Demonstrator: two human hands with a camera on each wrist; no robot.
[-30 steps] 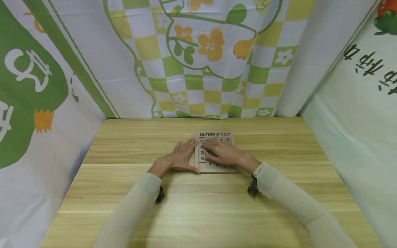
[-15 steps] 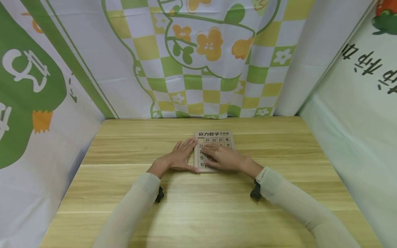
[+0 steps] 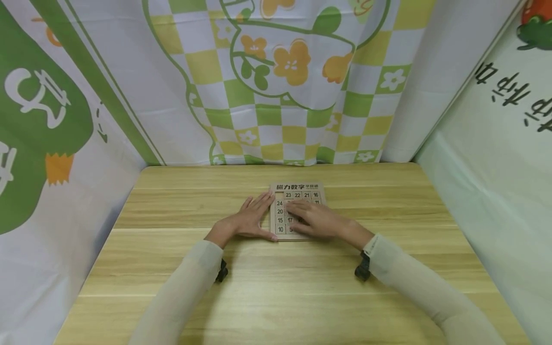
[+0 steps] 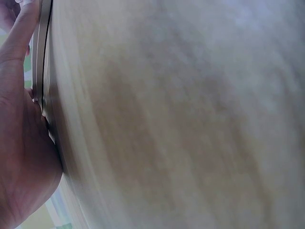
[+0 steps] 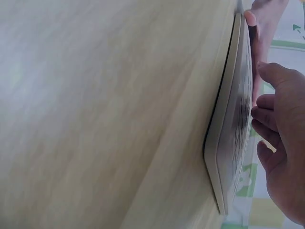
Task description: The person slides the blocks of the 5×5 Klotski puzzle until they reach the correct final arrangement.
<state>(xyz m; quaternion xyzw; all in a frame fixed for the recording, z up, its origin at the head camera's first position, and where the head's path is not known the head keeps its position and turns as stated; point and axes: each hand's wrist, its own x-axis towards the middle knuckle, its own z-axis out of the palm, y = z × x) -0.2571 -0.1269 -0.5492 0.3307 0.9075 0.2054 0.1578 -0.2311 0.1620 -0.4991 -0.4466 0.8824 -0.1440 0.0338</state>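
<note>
A wooden sliding number puzzle (image 3: 296, 186) lies flat on the table in the head view. Its left column shows a bare slot (image 3: 279, 195) at the top, with tiles 24, 20, 15 and 10 below. My left hand (image 3: 246, 223) rests beside the puzzle, fingers straight and spread, fingertips and thumb along its left edge. Over the right and middle tiles lies my right hand (image 3: 318, 219), fingers extended leftward, covering several numbers. From the right wrist view, the right fingertips (image 5: 259, 114) are close over the tile face, slightly bent and pinching nothing.
The pale wooden table (image 3: 276, 287) spreads around the puzzle. A checked, flowered curtain (image 3: 293, 120) hangs behind its far edge, and printed cloth walls stand left and right. Small black cameras sit on both wrists.
The left column of tiles has slid down one place, so the bare slot moved from bottom left to top left. My right hand followed downward, then shifted right. The left hand stayed put.
</note>
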